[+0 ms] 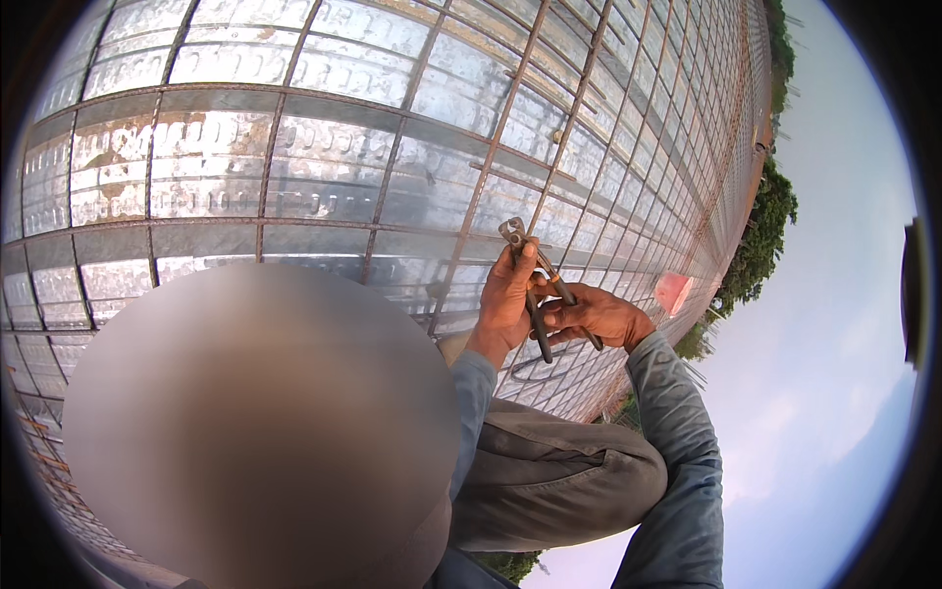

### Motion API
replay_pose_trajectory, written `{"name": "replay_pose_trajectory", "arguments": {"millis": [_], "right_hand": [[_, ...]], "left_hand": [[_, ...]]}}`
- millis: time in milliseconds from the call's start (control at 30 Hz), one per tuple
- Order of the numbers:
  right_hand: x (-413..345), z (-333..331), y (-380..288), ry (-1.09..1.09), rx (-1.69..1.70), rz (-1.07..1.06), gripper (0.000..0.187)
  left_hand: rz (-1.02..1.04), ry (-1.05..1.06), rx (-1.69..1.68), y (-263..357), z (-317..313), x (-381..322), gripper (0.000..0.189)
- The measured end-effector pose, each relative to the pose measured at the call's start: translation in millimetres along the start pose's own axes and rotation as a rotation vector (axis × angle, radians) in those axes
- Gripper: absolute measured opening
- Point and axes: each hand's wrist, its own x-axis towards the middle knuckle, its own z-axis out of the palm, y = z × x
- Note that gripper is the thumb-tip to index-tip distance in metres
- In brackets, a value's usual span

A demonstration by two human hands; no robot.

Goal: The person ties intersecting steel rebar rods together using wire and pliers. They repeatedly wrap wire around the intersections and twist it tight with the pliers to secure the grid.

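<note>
My left hand (504, 303) is closed around the upper part of a pair of end-cutting pincers (557, 286), its thumb beside the pivot. The metal jaws point up and away from me, slightly parted. My right hand (595, 313) grips the dark-coated handles lower down, with its fingers in among them. Both hands are above a grid of steel reinforcing bars (471, 210). Some of the fingers are hidden behind the handles and each other.
Beneath the bars lie worn, patterned metal sheets (331, 151). Thin dark wire (541, 372) loops below the pincers. My bent knee (625, 471) is close to the right forearm. A pinkish object (673, 293) rests farther off near trees (762, 235). A blurred oval hides the lower left.
</note>
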Motion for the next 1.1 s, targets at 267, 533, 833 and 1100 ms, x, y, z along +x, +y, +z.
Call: {"name": "replay_pose_trajectory", "arguments": {"millis": [267,533,833,1100], "right_hand": [[-19,65,11,0.365,0.329,-0.058,0.053],[-26,68,5,0.307,0.469,-0.153,0.047],[2,36,0,0.282,0.443,-0.239,0.046],[44,-28,45,0.124,0.701,-0.393,0.062]], "left_hand": [[0.019,0.005,0.214,-4,12,-4,0.041],[0.056,-0.117,0.721,10,21,8,0.043],[0.478,-0.004,1.223,14,29,32,0.033],[0.702,-0.185,1.728,-3,11,69,0.011]]}}
